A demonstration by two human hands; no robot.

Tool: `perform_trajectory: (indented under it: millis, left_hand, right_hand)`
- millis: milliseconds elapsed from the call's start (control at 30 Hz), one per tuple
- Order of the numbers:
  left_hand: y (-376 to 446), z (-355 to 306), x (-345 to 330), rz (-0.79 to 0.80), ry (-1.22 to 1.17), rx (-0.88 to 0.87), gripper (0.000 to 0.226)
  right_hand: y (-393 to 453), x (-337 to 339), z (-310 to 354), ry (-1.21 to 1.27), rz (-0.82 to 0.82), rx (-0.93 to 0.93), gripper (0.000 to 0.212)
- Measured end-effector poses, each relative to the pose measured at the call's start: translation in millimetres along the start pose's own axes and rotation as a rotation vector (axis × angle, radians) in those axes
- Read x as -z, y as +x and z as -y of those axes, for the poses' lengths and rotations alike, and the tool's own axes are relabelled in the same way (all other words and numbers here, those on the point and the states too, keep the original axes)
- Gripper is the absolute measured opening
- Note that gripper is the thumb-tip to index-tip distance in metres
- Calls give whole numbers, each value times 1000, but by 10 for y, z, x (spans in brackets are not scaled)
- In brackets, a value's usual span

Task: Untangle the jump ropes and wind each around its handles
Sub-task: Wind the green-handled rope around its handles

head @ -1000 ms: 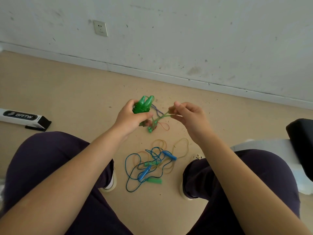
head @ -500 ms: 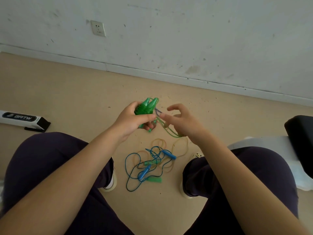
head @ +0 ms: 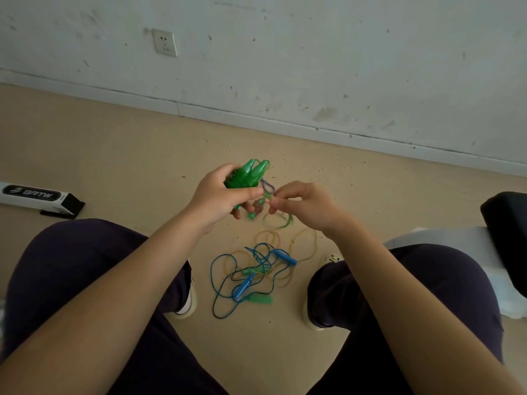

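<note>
My left hand point(head: 219, 196) grips a pair of green jump-rope handles point(head: 251, 173) held together, with rope wound around them. My right hand point(head: 305, 205) pinches the loose green rope point(head: 281, 222) just right of the handles, and a loop of it hangs below my fingers. A short blue-and-white striped cord point(head: 268, 186) shows between my two hands. On the floor between my feet lies a tangle of a blue rope point(head: 228, 283) with blue handles point(head: 242, 287), a yellowish rope point(head: 302, 243) and a green handle point(head: 261, 299).
I sit with my knees apart over a tan floor. A white and black box point(head: 37, 198) lies on the floor at the left. A black and white seat point(head: 504, 232) is at the right. A white wall with a socket point(head: 164, 42) runs along the back.
My right hand swung from out at the right in toward the handles, carrying the green rope around them. My left hand kept hold of the handles.
</note>
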State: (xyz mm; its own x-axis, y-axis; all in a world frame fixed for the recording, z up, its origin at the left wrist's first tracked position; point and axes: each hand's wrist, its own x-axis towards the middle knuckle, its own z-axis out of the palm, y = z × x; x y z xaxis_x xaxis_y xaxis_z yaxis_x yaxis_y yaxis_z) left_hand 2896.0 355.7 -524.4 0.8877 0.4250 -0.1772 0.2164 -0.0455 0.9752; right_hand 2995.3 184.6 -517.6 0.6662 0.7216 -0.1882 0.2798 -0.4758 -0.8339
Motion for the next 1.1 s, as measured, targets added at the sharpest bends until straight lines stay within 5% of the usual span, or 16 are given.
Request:
perform_trajectory:
  millis: [367, 733, 933, 1100]
  left_hand:
    - [78, -4, 54, -127, 28, 67, 24]
    - [19, -35, 29, 22, -221, 46, 20]
    - [58, 7, -26, -103, -168, 28, 22]
    - [75, 0, 47, 57, -30, 111, 24]
  right_hand:
    - [-59, -50, 193, 33, 0, 42, 21]
    - [-41, -17, 76, 117, -72, -55, 23]
    - [-73, -148, 223, 57, -46, 104, 13]
    - [-109, -44, 221, 64, -56, 157, 12]
